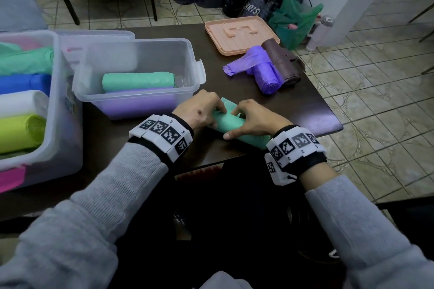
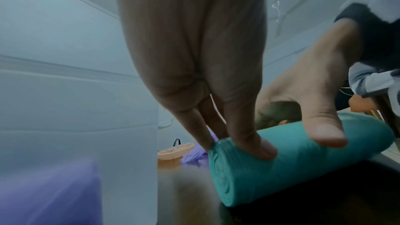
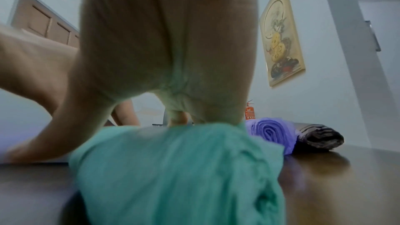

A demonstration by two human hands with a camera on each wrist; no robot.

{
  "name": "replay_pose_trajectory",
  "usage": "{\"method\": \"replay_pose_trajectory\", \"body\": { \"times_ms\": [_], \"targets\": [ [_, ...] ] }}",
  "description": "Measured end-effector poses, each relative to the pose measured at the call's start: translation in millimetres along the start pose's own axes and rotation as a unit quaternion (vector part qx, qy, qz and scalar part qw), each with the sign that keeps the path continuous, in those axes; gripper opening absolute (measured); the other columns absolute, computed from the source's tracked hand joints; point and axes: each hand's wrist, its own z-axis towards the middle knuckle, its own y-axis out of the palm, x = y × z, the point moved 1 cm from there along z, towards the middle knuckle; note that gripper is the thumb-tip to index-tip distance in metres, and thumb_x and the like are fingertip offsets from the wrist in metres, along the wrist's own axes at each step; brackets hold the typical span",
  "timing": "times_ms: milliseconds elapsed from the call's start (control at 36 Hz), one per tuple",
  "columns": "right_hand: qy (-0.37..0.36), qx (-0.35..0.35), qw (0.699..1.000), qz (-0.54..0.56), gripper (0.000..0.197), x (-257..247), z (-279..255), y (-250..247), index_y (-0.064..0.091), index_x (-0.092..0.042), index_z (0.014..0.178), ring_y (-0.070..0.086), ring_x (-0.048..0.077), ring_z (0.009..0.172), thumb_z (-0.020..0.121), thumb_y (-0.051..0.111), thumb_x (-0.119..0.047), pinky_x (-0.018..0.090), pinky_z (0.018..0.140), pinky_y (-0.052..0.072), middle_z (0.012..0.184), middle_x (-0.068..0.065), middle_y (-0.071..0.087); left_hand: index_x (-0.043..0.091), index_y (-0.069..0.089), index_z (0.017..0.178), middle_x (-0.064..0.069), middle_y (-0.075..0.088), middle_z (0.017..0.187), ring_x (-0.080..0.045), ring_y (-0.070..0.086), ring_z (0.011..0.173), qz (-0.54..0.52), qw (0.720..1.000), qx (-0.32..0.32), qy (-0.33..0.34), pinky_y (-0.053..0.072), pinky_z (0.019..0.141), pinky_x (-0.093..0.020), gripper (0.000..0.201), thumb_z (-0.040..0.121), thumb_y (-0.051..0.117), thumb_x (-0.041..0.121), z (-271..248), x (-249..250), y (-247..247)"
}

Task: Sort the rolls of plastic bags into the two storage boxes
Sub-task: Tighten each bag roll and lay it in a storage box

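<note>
Crinkly green roll (image 1: 231, 124) at frame centre, gripped by left hand (image 1: 198, 110) and right hand (image 1: 254, 119), fingers curled. Upper right: purple roll (image 1: 265, 73) beside a dark, perhaps brown, roll (image 1: 283, 63).

A dark table (image 1: 270, 98) is seen bearing two clear boxes (image 1: 141, 73), (image 1: 54, 101), a peach lid (image 1: 239, 33), purple (image 1: 267, 75) and brown (image 1: 284, 63) rolls side by side, and a green roll (image 1: 231, 124) near the front edge.

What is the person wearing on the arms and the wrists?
Both arms have grey ribbed knit sleeves. Each wrist carries a black strap with white blocks printed with black square codes: left band, right band. The left hand and right hand are bare.
</note>
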Motion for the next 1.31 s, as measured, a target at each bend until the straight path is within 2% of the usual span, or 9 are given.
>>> {"method": "replay_pose_trajectory", "body": {
  "times_ms": [167,472,722,833,917,1000,1083,1194,1305],
  "targets": [
    [0.023,-0.015,0.998,0.052,0.119,-5,5,2,0.016,-0.017,0.148,0.032,0.025,0.135,0.056,0.086,-0.046,0.038,0.11,0.032,0.144,0.008,0.037,0.021,0.061,0.126,-0.009,0.06,0.125,-0.024,0.056,0.113,-0.015,1.0,0.005,0.001,0.043,0.09,-0.029,0.055,0.074,0.075,0.008,0,-2,1],
    [-0.006,0.0,0.999,-0.033,0.067,-14,-1,8,0.053,-0.012,0.119,0.045,0.024,0.109,0.07,0.076,-0.051,0.027,0.085,0.035,0.105,0.004,0.039,0.02,0.062,0.125,-0.008,0.061,0.125,-0.023,0.057,0.112,-0.024,1.0,0.005,0.003,0.045,0.094,-0.031,0.054,0.074,0.075,0.007,2,-4,1],
    [-0.055,0.102,0.991,-0.072,0.063,-29,-18,33,0.042,-0.006,0.126,0.049,0.032,0.115,0.08,0.071,-0.036,0.04,0.095,0.04,0.121,0.015,0.055,0.011,0.064,0.121,-0.004,0.065,0.121,-0.012,0.058,0.11,-0.133,0.99,0.044,-0.003,0.032,0.081,-0.006,0.049,0.074,0.076,0.008,-13,-16,4],
    [-0.087,0.098,0.988,-0.082,0.058,-37,-24,39,0.044,-0.005,0.127,0.047,0.031,0.117,0.084,0.066,-0.037,0.038,0.098,0.037,0.122,0.015,0.053,0.014,0.068,0.114,0.006,0.068,0.105,-0.003,0.057,0.1,-0.244,0.959,0.124,-0.079,0.035,0.083,-0.01,0.033,0.086,0.066,0.032,-34,-34,11],
    [-0.106,0.087,0.987,-0.087,0.058,-48,-27,43,0.043,-0.006,0.132,0.045,0.029,0.118,0.087,0.062,-0.037,0.035,0.099,0.034,0.124,0.014,0.05,0.016,0.07,0.104,0.003,0.068,0.093,-0.012,0.061,0.094,-0.257,0.938,0.179,-0.149,0.042,0.083,-0.022,0.034,0.091,0.055,0.044,-51,-55,20],
    [-0.13,0.08,0.984,-0.094,0.056,-62,-28,49,0.043,-0.007,0.134,0.044,0.029,0.117,0.089,0.06,-0.036,0.037,0.097,0.037,0.123,0.012,0.045,0.007,0.058,0.11,-0.005,0.065,0.094,-0.023,0.068,0.087,-0.389,0.863,0.222,-0.232,0.053,0.089,-0.04,0.06,0.08,0.058,0.059,-65,-78,28],
    [-0.14,0.063,0.984,-0.095,0.054,-75,-28,55,0.043,-0.006,0.135,0.046,0.03,0.116,0.091,0.057,-0.035,0.038,0.097,0.037,0.122,0.013,0.046,0.007,0.049,0.105,-0.004,0.049,0.081,-0.022,0.058,0.081,-0.537,0.75,0.267,-0.28,0.052,0.077,-0.032,0.056,0.084,0.055,0.058,-77,-89,26],
    [-0.155,0.038,0.984,-0.082,0.054,-90,-26,60,0.041,-0.006,0.137,0.048,0.031,0.117,0.092,0.055,-0.034,0.036,0.098,0.035,0.122,0.015,0.05,0.004,0.024,0.143,-0.014,0.032,0.138,-0.038,0.051,0.115,-0.657,0.623,0.298,-0.303,0.049,0.093,-0.04,0.07,0.094,0.045,0.048,-85,-103,7],
    [-0.174,0.012,0.983,-0.059,0.049,-100,-24,56,0.048,-0.008,0.133,0.051,0.031,0.112,0.091,0.057,-0.032,0.031,0.095,0.035,0.118,0.016,0.055,0.011,0.029,0.144,-0.01,0.033,0.148,-0.038,0.046,0.124,-0.729,0.547,0.317,-0.263,0.049,0.088,-0.043,0.062,0.095,0.047,0.044,-85,-110,-13]
  ]
}}
